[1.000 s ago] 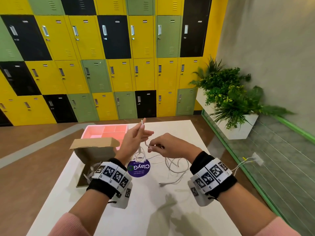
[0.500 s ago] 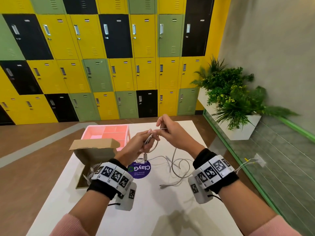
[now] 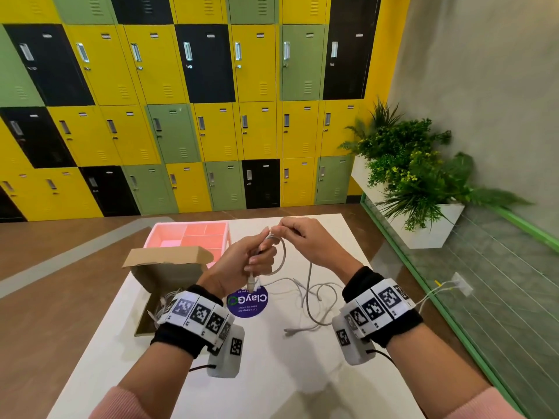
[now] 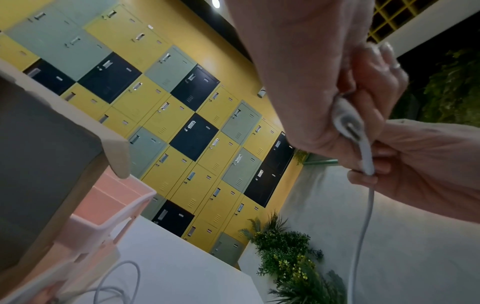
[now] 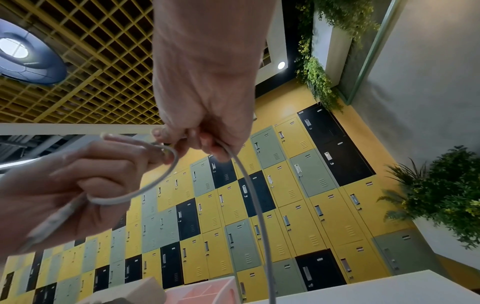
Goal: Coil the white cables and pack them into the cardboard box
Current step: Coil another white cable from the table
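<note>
The left hand [image 3: 242, 261] has its fingers curled round the plug end of a white cable [image 3: 308, 285], with one small loop already formed beside its fingertips, while the right hand [image 3: 305, 240] pinches the same cable just past that loop and the slack hangs down to the white table [image 3: 272, 373]. To coil it well, I would judge each new turn should match the first in size and be laid flat against it under the left thumb – letting the cable roll slightly in the right fingers so it does not twist or kink. The cardboard box [image 3: 163, 267] stands open at the left with other cables inside, a pink tray [image 3: 187, 234] behind it – a purple sticker [image 3: 248, 300] nearby, and yellow, green and black lockers [image 3: 181, 101] beyond, a planter [image 3: 423, 189] at the right
</note>
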{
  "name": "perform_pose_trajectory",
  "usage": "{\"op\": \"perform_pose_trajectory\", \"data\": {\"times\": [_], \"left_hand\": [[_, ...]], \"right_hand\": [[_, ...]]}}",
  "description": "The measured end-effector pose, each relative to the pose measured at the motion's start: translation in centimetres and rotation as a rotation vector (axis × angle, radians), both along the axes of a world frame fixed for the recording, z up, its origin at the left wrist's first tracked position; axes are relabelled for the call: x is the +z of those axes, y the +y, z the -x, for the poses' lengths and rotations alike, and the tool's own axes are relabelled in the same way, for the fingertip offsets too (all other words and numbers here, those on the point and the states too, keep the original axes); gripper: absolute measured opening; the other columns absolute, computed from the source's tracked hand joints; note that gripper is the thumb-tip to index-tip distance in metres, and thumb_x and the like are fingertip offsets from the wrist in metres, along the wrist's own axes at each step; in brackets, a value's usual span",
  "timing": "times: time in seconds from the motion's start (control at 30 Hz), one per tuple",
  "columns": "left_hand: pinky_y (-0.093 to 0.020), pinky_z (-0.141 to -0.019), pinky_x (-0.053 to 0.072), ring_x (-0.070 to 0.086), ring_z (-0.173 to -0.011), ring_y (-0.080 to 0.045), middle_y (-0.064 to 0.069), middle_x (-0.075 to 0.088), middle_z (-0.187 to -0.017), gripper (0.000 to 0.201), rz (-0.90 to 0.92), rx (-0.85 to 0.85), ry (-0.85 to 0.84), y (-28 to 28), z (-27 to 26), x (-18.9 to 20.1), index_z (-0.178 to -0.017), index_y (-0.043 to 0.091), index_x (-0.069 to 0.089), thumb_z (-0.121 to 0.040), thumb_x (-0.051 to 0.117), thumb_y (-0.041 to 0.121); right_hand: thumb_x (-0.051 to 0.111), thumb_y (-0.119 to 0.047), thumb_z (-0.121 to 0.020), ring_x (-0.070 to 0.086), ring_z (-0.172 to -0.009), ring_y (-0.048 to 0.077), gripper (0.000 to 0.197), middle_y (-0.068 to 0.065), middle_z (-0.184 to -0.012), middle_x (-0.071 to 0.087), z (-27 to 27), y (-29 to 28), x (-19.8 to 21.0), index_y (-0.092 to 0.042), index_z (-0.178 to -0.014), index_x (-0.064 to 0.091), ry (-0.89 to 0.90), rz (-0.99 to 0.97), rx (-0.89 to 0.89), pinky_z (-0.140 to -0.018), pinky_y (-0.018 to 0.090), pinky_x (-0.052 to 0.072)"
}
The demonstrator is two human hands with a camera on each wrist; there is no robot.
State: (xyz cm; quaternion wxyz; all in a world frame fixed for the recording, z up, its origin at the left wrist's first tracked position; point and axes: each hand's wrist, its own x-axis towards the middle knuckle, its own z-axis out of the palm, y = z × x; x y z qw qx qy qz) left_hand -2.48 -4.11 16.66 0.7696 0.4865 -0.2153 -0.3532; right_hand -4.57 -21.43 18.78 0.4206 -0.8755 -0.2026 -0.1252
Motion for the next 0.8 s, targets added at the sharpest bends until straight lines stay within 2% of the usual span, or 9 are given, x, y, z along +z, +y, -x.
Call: {"op": "perform_pose_trajectory", "data": {"times": [0.07,0.13,0.23,0.33,0.47,0.57,0.7,0.77,0.8], "left_hand": [[-0.02,-0.045,0.018,0.024,-0.038,-0.003,0.007,0.031,-0.046,0.047,-0.051,0.1,-0.035,-0.3,0.4,0.0,-0.069,0.014,0.049,-0.104,0.025,0.033],[-0.02,-0.048,0.02,0.024,-0.043,-0.005,0.006,0.03,-0.049,0.044,-0.079,0.17,-0.077,-0.6,0.8,0.1,-0.074,0.012,0.049,-0.104,0.025,0.033],[-0.018,-0.047,0.022,0.025,-0.044,-0.005,0.008,0.029,-0.049,0.039,-0.023,0.182,-0.08,-0.9,1.0,0.4,-0.077,0.012,0.047,-0.104,0.026,0.03],[-0.017,-0.045,0.022,0.024,-0.041,-0.002,0.01,0.031,-0.047,0.037,0.047,0.185,-0.076,-1.0,0.8,0.6,-0.081,0.011,0.049,-0.104,0.025,0.029],[-0.022,-0.048,0.016,0.023,-0.039,-0.003,0.009,0.031,-0.044,0.039,0.059,0.178,-0.124,-0.4,0.7,0.8,-0.098,0.0,0.053,-0.103,0.033,0.033],[-0.019,-0.048,0.022,0.026,-0.038,-0.004,0.006,0.035,-0.043,0.054,0.042,0.131,-0.159,-0.1,0.7,1.1,-0.111,-0.014,0.046,-0.097,0.042,0.037],[-0.014,-0.048,0.038,0.035,-0.038,-0.002,0.008,0.049,-0.049,0.053,0.064,0.137,-0.171,-0.4,0.9,1.7,-0.126,-0.017,0.044,-0.103,0.03,0.029],[-0.012,-0.052,0.044,0.047,-0.043,-0.002,0.009,0.064,-0.062,0.052,0.051,0.158,-0.208,-0.6,1.0,2.0,-0.129,-0.019,0.039,-0.104,0.026,0.025],[-0.012,-0.055,0.047,0.055,-0.05,-0.003,0.006,0.071,-0.075,0.049,0.063,0.173,-0.213,-0.6,1.0,2.1,-0.13,-0.014,0.041,-0.103,0.027,0.023]], "right_hand": [[0.051,-0.029,-0.097,0.044,-0.058,0.002,0.032,0.003,-0.062,0.056,0.1,0.1,-0.1,-0.009,-0.073,0.062,-0.024,-0.004,-0.028,-0.056,0.014,0.034],[0.051,-0.027,-0.097,0.044,-0.055,0.0,0.033,-0.008,-0.057,0.049,0.2,0.1,-0.1,-0.011,-0.07,0.058,-0.049,-0.02,-0.069,-0.055,0.012,0.034],[0.049,-0.029,-0.098,0.041,-0.051,0.002,0.036,-0.008,-0.054,0.043,0.2,0.0,-0.3,-0.007,-0.07,0.058,-0.045,-0.079,-0.106,-0.052,0.014,0.032],[0.044,-0.029,-0.1,0.037,-0.053,0.002,0.032,-0.009,-0.06,0.042,0.1,-0.1,-0.4,-0.009,-0.08,0.06,0.025,-0.158,-0.077,-0.053,0.015,0.03],[0.041,-0.027,-0.101,0.045,-0.067,0.0,0.022,-0.011,-0.078,0.052,-0.1,-0.8,-1.2,-0.012,-0.097,0.057,0.149,-0.207,-0.034,-0.062,0.014,0.038],[0.043,-0.029,-0.1,0.049,-0.067,0.007,0.024,-0.006,-0.079,0.054,-0.1,-1.1,-2.1,-0.01,-0.096,0.058,0.173,-0.272,-0.061,-0.059,0.019,0.041],[0.036,-0.025,-0.103,0.049,-0.058,0.012,0.027,0.001,-0.069,0.053,-0.2,-0.8,-3.4,-0.013,-0.089,0.056,0.223,-0.283,-0.101,-0.053,0.022,0.04],[0.032,-0.025,-0.104,0.048,-0.054,0.013,0.029,0.002,-0.064,0.053,-0.2,-0.4,-4.0,-0.014,-0.089,0.054,0.321,-0.204,-0.108,-0.051,0.023,0.039],[0.03,-0.025,-0.104,0.047,-0.053,0.013,0.029,0.002,-0.063,0.052,-0.1,-0.2,-4.3,-0.014,-0.09,0.053,0.377,-0.145,-0.103,-0.05,0.023,0.039]]}}
